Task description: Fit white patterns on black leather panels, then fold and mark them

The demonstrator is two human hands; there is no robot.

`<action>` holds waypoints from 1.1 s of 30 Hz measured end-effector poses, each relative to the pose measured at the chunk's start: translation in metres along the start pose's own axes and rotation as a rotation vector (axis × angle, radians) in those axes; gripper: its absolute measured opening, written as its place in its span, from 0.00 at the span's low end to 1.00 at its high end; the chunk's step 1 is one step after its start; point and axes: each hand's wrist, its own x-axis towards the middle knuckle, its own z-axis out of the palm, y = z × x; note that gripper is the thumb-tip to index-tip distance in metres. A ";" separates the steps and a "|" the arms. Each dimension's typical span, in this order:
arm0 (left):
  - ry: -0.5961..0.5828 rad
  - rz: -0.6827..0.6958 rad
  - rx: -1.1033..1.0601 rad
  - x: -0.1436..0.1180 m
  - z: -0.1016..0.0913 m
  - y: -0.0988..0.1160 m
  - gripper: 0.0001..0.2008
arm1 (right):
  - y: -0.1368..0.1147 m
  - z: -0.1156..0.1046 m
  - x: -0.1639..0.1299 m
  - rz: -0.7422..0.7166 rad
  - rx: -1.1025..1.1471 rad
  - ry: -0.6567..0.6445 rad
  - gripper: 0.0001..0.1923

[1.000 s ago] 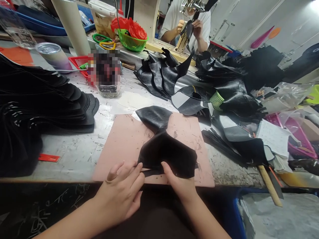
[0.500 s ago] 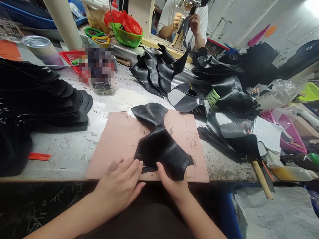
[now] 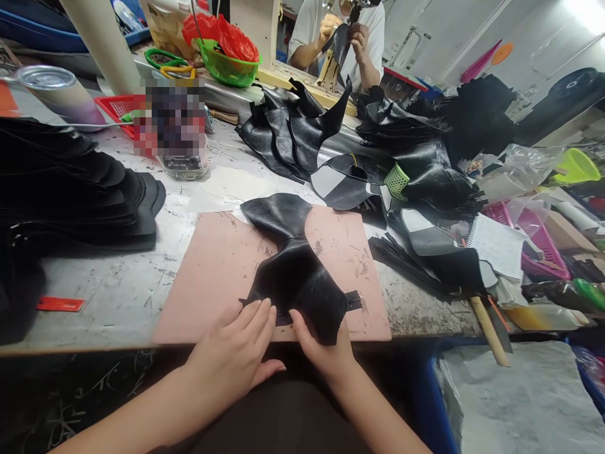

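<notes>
A black leather boot upper piece (image 3: 297,277), narrow in the middle, lies on a pink board (image 3: 189,277) at the table's front edge. A dark strip like zipper tape (image 3: 353,300) sticks out from under it on the right, and a short end shows on the left. My left hand (image 3: 236,343) presses flat on the piece's lower left edge, fingers stretched out and thumb apart. My right hand (image 3: 326,353) holds the lower right edge, thumb on top and the other fingers hidden underneath.
Stacked black pieces (image 3: 85,195) stand on the left, near a red strip (image 3: 61,304). More leather pieces (image 3: 293,129) lie behind the board. A wooden-handled tool (image 3: 490,331) overhangs the front edge at right. Another person (image 3: 338,44) works at a machine opposite.
My left hand's fingers lie slightly lower on the piece, and a dark strip end now shows beside them. The strip's right end sticks out farther. The whole view has shifted slightly.
</notes>
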 end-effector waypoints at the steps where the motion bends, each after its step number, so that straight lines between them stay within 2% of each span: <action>1: 0.001 0.005 -0.004 0.001 0.000 0.000 0.25 | 0.001 0.000 0.000 -0.001 0.003 -0.003 0.03; 7: -0.014 -0.040 -0.045 0.004 0.001 0.001 0.23 | -0.008 -0.008 0.006 0.001 0.018 -0.031 0.11; 13: 0.010 -0.026 -0.072 0.001 0.005 0.004 0.22 | -0.015 -0.026 0.022 -0.039 -0.066 -0.207 0.07; 18: -0.001 -0.035 -0.067 0.000 0.006 0.007 0.21 | -0.008 -0.036 0.029 0.105 -0.101 -0.266 0.10; 23: -0.007 -0.040 -0.056 0.005 0.003 0.007 0.21 | -0.002 -0.029 0.027 0.306 -0.093 -0.245 0.14; 26: -0.009 -0.030 -0.059 0.009 0.000 0.004 0.21 | 0.000 -0.027 0.027 0.368 -0.081 -0.246 0.15; 33: -0.061 0.016 -0.022 0.008 0.000 0.004 0.27 | -0.002 -0.032 0.031 0.250 -0.043 -0.278 0.13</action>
